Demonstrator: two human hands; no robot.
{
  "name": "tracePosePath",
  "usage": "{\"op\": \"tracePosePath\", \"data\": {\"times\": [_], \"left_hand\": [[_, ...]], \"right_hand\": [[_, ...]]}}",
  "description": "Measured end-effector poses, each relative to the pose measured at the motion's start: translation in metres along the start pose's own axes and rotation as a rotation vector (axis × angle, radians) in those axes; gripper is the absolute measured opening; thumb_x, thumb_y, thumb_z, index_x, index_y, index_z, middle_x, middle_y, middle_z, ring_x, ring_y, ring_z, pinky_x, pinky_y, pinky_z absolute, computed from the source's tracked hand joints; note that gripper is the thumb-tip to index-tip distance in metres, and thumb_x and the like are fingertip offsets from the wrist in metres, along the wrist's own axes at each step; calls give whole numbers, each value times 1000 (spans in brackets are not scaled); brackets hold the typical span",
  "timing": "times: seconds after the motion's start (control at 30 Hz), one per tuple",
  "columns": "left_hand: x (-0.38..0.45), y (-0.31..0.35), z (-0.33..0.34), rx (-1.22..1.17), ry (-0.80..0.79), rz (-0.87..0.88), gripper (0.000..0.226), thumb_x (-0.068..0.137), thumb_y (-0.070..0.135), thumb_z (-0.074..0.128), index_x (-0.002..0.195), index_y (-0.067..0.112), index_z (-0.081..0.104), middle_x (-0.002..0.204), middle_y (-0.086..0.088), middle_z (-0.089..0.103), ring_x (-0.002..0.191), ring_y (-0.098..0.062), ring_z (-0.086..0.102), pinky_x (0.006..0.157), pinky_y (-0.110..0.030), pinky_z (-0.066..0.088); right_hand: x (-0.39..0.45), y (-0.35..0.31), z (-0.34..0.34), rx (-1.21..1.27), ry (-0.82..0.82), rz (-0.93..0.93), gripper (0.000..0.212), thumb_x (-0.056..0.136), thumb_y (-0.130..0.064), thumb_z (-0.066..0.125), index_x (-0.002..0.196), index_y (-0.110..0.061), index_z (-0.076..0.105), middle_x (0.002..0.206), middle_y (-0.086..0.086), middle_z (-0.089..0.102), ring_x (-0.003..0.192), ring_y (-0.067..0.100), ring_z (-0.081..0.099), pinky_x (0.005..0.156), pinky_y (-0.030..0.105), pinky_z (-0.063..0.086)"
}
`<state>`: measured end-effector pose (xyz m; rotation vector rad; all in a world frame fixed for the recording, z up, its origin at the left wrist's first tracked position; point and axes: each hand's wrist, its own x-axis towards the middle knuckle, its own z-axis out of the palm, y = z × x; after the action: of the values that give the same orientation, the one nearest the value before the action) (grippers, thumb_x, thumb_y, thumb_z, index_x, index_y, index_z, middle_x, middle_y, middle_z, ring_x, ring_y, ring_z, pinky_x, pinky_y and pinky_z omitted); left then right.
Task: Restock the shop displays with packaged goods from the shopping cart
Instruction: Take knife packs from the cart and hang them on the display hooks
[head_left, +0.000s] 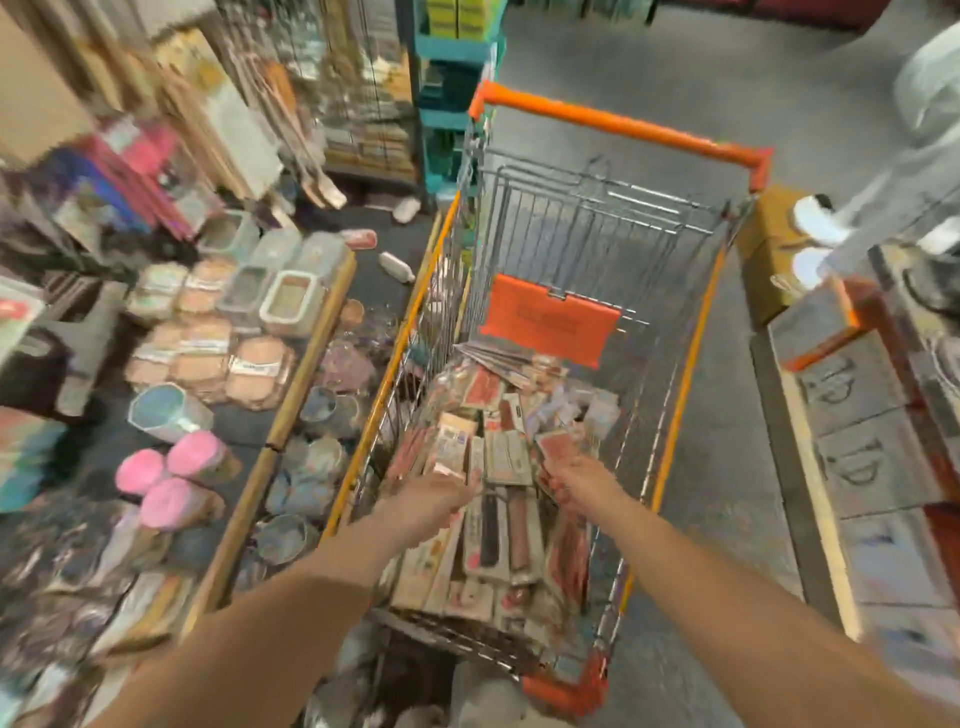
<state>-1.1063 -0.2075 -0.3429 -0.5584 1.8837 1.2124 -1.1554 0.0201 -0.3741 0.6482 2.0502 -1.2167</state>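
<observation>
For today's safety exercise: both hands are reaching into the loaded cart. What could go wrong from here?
1. The packets lie loosely heaped, so pulling one may drag others out over the cart rim.
2. Items on the floor beside the cart could trip the person.
3. The frame is blurred, so either hand's grip may be insecure.
</observation>
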Motion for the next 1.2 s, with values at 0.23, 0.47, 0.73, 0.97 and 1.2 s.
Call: {"op": "tracePosePath", "data": {"times": [0.23,0.47,0.73,0.97,1.2], "left_hand": [[47,-21,28,-70,161,-158,57,90,51,62,136,21,50,135,-6,55,114,-25,57,92,-36,48],[58,-32,28,-234,189,-152,38,90,41,67,120,24,52,113,-3,62,98,-18,62,74,-30,46],[59,-32,5,-381,100,-242,24,102,22,52,125,16,52,116,-9,65,99,-21,61,102,-41,45],[54,-39,-17,-387,53,-107,34,99,28,55,129,11,52,113,-9,62,115,-31,59,102,-43,44],[36,4,-6,-599,-53,60,18,97,34,59,108,20,59,108,-5,69,92,-16,66,82,-34,53]], "right_hand": [[66,-27,46,-276,-19,-65,60,92,-51,59,125,-1,58,118,16,64,109,31,61,93,35,46],[89,-18,80,-520,4,-69,40,78,-46,73,95,-10,65,93,7,69,85,23,65,69,31,52],[95,-18,85,-338,-32,149,68,78,-41,80,127,0,56,121,10,64,112,26,61,76,23,44],[68,-13,72,156,18,230,31,84,-21,74,105,-1,62,87,12,66,66,22,58,52,26,42],[-29,2,38,467,-259,109,19,90,-14,66,108,-8,63,68,-1,62,45,6,49,35,17,30]]}}
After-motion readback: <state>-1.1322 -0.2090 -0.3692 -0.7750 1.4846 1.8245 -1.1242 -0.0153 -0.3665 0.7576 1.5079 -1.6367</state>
